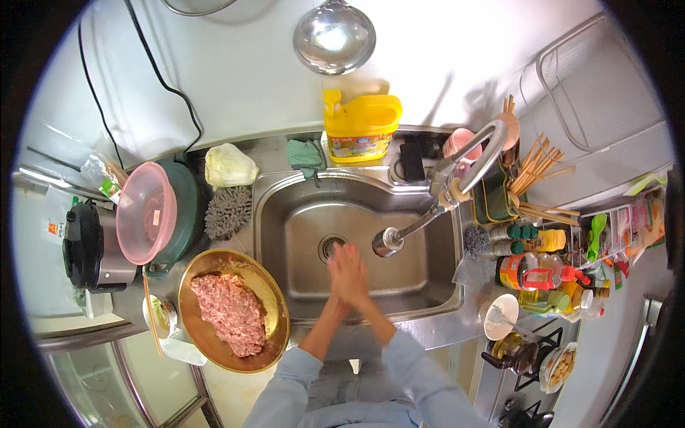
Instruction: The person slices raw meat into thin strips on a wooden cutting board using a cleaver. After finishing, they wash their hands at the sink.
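Observation:
My left hand and my right hand are pressed together over the near middle of the stainless steel sink, with no object visible between them. Just beyond the fingertips lies the drain. The spray head of the faucet hangs to the right of my hands. Left of the sink, a gold-coloured metal bowl holds a mound of minced meat. Whether the fingers are curled round each other is hard to tell.
A yellow jug, a green cloth and a cabbage stand behind the sink. At left are a pink plastic basin and an electric cooker. Bottles, a white bowl and a glass teapot crowd the right.

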Available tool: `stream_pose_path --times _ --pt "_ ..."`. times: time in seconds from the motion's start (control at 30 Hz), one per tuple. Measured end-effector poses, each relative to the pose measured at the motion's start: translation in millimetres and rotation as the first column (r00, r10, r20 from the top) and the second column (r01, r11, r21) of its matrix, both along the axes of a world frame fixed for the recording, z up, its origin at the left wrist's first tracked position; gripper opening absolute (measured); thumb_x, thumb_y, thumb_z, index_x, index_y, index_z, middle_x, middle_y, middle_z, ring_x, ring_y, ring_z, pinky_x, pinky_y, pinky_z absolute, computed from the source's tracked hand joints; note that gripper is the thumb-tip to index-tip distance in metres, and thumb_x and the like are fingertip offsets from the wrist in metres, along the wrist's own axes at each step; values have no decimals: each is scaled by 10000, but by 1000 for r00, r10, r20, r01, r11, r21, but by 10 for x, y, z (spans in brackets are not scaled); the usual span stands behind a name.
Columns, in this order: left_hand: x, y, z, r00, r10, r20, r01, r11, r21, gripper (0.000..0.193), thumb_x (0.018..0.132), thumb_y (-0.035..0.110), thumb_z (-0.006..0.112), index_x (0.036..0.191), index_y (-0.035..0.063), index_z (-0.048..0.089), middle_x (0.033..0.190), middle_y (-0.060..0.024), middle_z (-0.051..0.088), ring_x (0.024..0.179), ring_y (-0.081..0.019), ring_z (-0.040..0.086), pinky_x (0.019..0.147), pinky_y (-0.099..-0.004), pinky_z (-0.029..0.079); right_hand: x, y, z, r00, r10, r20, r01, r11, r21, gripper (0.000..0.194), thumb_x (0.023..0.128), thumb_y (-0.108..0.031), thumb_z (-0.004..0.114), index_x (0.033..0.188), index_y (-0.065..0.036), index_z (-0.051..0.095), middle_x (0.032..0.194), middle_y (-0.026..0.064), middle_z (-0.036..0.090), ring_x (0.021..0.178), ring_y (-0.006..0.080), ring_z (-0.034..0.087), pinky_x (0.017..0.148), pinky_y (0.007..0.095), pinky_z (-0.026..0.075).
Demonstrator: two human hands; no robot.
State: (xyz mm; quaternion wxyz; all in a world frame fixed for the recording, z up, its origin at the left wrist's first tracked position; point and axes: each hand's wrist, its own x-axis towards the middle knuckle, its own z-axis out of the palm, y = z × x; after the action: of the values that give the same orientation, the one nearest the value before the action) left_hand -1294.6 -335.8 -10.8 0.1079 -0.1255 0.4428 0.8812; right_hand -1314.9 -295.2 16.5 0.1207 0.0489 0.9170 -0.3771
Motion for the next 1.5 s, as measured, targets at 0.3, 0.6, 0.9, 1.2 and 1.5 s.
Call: stream_pose_path --times 0.3,0.6,0.9,1.2,1.5 --pt "30 -6 -125 885 -199 422 26 924 382 488 947 423 270 1394 226 274 1442 11 285 1304 -190 289 1012 -376 265 42 14 -40 992 -101 79 119 952 -281 490 905 -316 400 1355 -141 318 1386 141 323 1260 334 326 964 554 305" --pt "63 97 -204 881 -164 445 5 942 336 546 926 445 326 1402 196 230 1431 2 270 1281 -185 304 988 -409 277 -5 135 -288 994 -54 97 90 899 -429 590 869 -327 480 1383 -119 278 1445 151 220 1303 348 257 1027 506 237" --pt "127 -17 -585 862 -502 -72 41 210 -977 433 836 215 477 1231 47 418 1221 -131 456 1108 -300 439 888 -378 364 3 211 -533 959 -176 222 275 769 -578 584 717 -91 630 1267 -100 434 1175 133 529 1031 227 532 854 344 436" --pt "155 -17 -175 645 -706 -293 -452 -44 -891 295 771 77 543 1063 39 564 1059 -118 545 1005 -329 491 893 -413 357 -236 455 -744 801 -87 592 417 790 -449 291 720 -99 646 1001 -54 586 791 27 599 723 146 561 646 282 467" --pt "-130 201 -30 985 105 -137 -163 828 -536 180 882 94 511 1057 53 489 1064 -83 500 1012 -214 480 864 -338 385 -20 237 -864 892 -200 405 393 -96 -914 180 901 -133 507 1054 -62 570 925 3 569 791 98 531 689 223 443"
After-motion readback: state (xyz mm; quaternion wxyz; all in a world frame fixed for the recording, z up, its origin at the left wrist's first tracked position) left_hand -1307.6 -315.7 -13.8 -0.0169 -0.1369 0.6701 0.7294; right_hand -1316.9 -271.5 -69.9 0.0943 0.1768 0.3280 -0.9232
